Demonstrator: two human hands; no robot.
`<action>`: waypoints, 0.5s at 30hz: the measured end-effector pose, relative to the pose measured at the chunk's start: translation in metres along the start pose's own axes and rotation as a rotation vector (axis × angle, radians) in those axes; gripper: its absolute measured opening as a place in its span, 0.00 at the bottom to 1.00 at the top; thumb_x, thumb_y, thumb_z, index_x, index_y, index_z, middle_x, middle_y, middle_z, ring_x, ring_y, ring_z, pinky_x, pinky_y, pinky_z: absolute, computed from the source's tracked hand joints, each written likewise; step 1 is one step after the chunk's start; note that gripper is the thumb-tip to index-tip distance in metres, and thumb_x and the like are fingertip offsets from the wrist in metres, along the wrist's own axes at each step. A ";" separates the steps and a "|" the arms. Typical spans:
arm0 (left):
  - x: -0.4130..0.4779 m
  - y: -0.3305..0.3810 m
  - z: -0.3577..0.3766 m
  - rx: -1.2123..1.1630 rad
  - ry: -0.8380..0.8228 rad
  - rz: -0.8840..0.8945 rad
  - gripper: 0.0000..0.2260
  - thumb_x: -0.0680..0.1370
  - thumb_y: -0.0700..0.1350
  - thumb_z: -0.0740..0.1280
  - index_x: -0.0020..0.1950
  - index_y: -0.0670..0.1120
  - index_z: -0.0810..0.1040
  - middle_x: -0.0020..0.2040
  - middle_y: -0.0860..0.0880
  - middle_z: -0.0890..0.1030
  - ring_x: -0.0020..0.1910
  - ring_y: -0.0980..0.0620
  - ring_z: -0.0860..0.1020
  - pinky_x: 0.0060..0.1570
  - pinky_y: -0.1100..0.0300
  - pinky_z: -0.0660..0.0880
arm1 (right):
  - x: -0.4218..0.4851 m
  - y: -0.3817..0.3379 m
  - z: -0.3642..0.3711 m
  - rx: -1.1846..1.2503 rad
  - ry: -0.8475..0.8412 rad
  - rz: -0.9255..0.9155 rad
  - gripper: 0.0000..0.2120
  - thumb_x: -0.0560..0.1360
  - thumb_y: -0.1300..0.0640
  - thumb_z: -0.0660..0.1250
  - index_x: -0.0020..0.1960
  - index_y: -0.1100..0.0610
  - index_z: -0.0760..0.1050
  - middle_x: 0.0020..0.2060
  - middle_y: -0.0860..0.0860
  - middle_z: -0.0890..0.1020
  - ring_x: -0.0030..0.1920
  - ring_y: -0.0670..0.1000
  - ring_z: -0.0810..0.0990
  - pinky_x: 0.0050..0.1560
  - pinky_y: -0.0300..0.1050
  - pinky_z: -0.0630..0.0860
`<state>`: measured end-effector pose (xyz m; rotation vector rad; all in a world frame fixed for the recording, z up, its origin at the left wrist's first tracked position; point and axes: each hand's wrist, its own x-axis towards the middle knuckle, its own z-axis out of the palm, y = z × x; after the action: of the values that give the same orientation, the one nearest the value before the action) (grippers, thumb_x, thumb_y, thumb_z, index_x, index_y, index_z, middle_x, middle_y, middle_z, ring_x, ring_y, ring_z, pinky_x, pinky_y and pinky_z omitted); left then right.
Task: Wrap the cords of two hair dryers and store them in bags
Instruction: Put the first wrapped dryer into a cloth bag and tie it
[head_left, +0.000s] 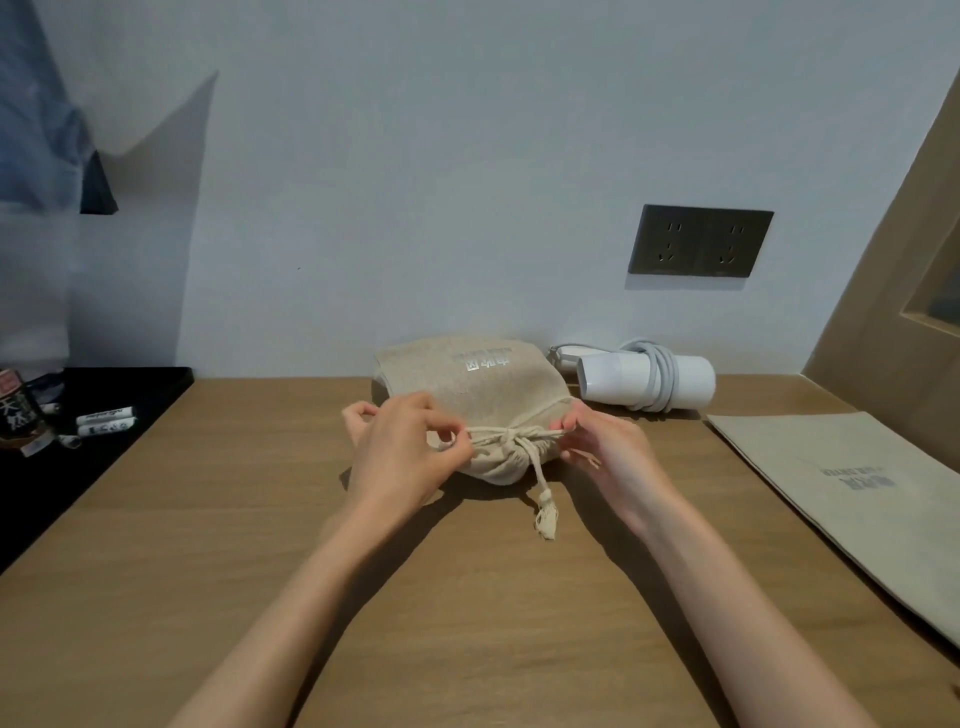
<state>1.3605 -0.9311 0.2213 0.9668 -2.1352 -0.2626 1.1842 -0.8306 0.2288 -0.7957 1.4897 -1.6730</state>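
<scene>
Head view.

- Wooden bench (467, 613) runs up to a pale wall. Both forearms reach in from the bottom edge.
- Filled bag (478, 384): beige cloth, bulging, lying on its side near the middle of the bench, its closed bottom toward the wall and its mouth toward the person. Pale printed lettering on its upper face. Contents are hidden by the cloth.
- Drawstring (511, 434): pulled tight round the neck of the filled bag, cloth gathered in pleats beneath it. One loose end hangs down onto the bench and finishes in a frayed tassel (546, 519).
- Left hand (395, 452): at the left of the neck, thumb and forefinger pinching the drawstring, other fingers curled.
- Right hand (608, 452): at the right of the neck, fingertips pinching the drawstring there. The two hands are apart, one on each side of the knot.
- Hair dryer (644, 382): white, lying on its side against the wall, just right of the filled bag. Its white cord (662, 376) is wound in several turns round the barrel.
- Flat bag (852, 483): same beige cloth, lying flat at the right end of the bench, well apart from the hands.
- Dark double wall socket (698, 243) above the hair dryer.
- Black surface (130, 395) at far left carries small white tubes (106, 415).
</scene>
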 end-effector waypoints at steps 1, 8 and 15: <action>0.000 0.002 0.000 -0.087 -0.002 -0.016 0.06 0.72 0.50 0.69 0.35 0.57 0.82 0.37 0.57 0.78 0.42 0.62 0.73 0.49 0.57 0.59 | 0.001 0.000 0.001 0.012 -0.004 -0.013 0.15 0.80 0.58 0.60 0.36 0.57 0.75 0.37 0.52 0.82 0.41 0.48 0.79 0.44 0.40 0.74; -0.002 0.021 0.003 -0.889 -0.415 -0.529 0.05 0.73 0.47 0.71 0.41 0.48 0.85 0.43 0.49 0.84 0.49 0.47 0.80 0.51 0.52 0.75 | -0.002 -0.002 0.002 0.082 -0.087 -0.010 0.11 0.80 0.56 0.61 0.49 0.61 0.80 0.43 0.52 0.86 0.44 0.46 0.83 0.46 0.38 0.77; 0.003 0.020 -0.001 -1.140 -0.511 -0.388 0.15 0.81 0.43 0.60 0.36 0.45 0.79 0.55 0.53 0.83 0.54 0.52 0.81 0.53 0.60 0.77 | -0.001 -0.002 0.006 0.280 -0.029 0.077 0.09 0.79 0.58 0.63 0.53 0.60 0.80 0.39 0.51 0.85 0.42 0.46 0.83 0.47 0.38 0.76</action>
<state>1.3485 -0.9188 0.2327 0.6008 -1.6888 -1.8287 1.1893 -0.8332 0.2319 -0.6002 1.2159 -1.7550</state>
